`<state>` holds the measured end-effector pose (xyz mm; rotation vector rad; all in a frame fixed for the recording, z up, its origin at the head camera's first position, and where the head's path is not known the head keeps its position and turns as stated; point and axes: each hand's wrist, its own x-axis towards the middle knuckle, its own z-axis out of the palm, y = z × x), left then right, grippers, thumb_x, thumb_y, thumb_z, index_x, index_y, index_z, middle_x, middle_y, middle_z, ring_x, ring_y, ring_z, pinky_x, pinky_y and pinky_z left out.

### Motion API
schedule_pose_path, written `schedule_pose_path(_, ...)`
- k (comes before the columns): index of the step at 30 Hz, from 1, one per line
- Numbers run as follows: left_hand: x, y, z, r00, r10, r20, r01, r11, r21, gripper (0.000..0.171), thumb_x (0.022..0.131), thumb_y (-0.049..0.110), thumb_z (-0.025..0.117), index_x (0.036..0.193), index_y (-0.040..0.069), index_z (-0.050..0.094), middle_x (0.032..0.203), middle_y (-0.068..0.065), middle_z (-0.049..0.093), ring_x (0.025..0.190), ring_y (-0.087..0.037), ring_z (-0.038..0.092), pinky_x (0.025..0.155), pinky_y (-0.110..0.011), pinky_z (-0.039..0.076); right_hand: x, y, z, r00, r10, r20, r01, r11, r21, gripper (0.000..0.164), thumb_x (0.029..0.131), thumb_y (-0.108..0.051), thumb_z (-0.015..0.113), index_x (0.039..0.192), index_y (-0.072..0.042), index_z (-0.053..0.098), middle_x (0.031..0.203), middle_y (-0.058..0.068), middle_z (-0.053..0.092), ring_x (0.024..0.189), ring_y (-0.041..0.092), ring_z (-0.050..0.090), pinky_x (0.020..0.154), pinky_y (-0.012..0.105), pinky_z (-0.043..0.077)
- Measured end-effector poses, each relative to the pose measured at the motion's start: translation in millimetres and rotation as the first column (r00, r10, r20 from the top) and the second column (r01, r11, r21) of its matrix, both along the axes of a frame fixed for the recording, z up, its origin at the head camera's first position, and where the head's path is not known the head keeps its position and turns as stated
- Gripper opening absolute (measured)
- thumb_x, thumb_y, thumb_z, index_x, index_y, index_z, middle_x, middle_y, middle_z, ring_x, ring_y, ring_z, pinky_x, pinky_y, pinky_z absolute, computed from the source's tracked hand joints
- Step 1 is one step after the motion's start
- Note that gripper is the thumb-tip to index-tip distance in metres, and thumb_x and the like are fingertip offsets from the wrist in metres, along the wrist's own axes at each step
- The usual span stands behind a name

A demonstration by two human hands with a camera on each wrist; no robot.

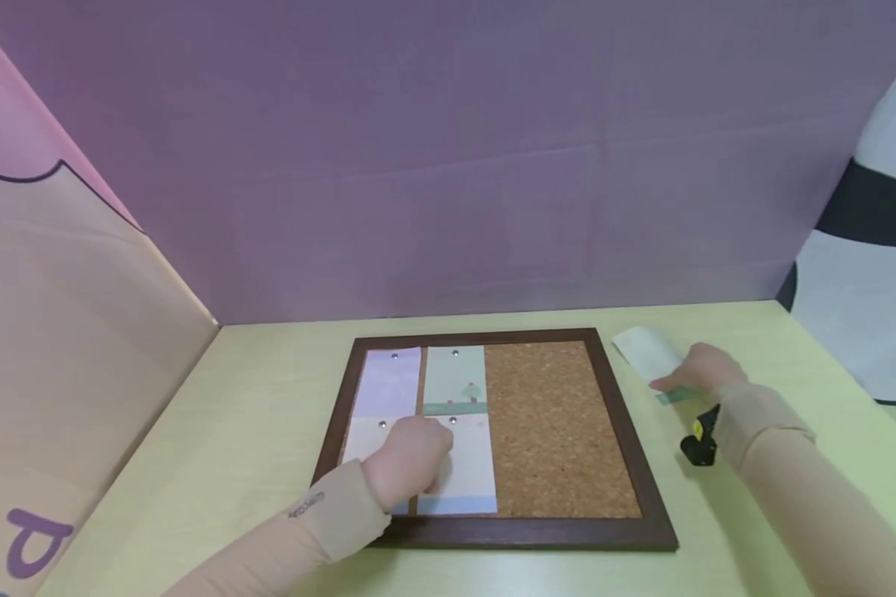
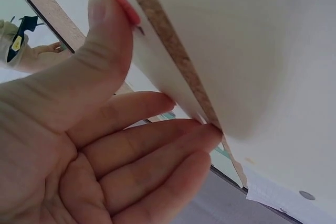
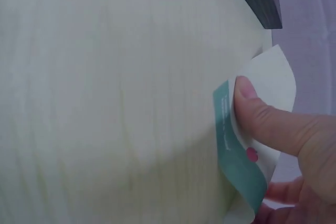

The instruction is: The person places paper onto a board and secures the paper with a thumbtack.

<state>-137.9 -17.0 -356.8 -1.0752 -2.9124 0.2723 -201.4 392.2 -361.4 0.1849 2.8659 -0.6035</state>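
Observation:
My left hand [image 1: 411,454] is over the lower pinned sheets on the corkboard [image 1: 560,431], near the silver pushpin [image 1: 453,419] of the lower middle sheet [image 1: 463,468]. In the left wrist view, the thumb of the left hand [image 2: 131,150] stands apart and the loosely bent fingers hold nothing; whether the fingertips touch the paper I cannot tell. Right of the board, my right hand [image 1: 705,369] pinches a pale paper sheet [image 1: 645,351]. The right wrist view has this sheet [image 3: 239,156] bending under the thumb, with its green strip and a red spot showing.
A lilac sheet [image 1: 387,385] and a pale green sheet with a tree [image 1: 451,377] are pinned along the top. The board's dark frame [image 1: 523,533] lies on the light wooden table [image 1: 254,414]. Fabric walls [image 1: 448,166] rise behind and at the sides.

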Motion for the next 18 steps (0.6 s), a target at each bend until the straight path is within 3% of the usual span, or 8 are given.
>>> schedule_pose_path(5, -0.5, -0.3, -1.7, 1.0, -0.005, -0.013, 0.005, 1.0, -0.008, 0.024, 0.054, 0.005, 0.079, 0.066, 0.013, 0.06, 0.062, 0.002, 0.06, 0.053, -0.01, 0.046, 0.051, -0.025, 0.047, -3.9, 1.0, -4.1, 1.0, 0.002, 0.02, -0.001, 0.997, -0.073, 0.068, 0.072, -0.034, 0.078, 0.103, 0.019, 0.049, 0.09, 0.026, 0.058, 0.077, 0.03, 0.053, 0.067, 0.039, 0.048)
schedule_pose_path(10, -1.3, -0.1, -2.9, 0.999, -0.014, -0.035, 0.013, 1.0, -0.017, 0.025, 0.053, 0.007, 0.08, 0.067, 0.013, 0.06, 0.062, 0.002, 0.06, 0.054, -0.01, 0.048, 0.051, -0.025, 0.047, -5.5, -1.2, -4.5, 1.0, 0.005, 0.014, -0.004, 0.995, -0.096, 0.066, 0.073, -0.031, 0.076, 0.104, 0.017, 0.042, 0.094, 0.028, 0.053, 0.079, 0.032, 0.053, 0.067, 0.039, 0.047)
schedule_pose_path(18, -0.2, -0.4, -2.8, 0.998, -0.029, -0.053, 0.028, 0.999, -0.02, 0.024, 0.055, 0.005, 0.078, 0.066, 0.014, 0.059, 0.061, 0.002, 0.058, 0.053, -0.009, 0.043, 0.049, -0.024, 0.045, -7.0, -3.0, -5.5, 1.0, -0.018, 0.02, 0.02, 0.994, -0.112, 0.08, 0.073, -0.029, 0.076, 0.118, 0.023, 0.036, 0.105, 0.035, 0.051, 0.087, 0.038, 0.055, 0.07, 0.043, 0.048)
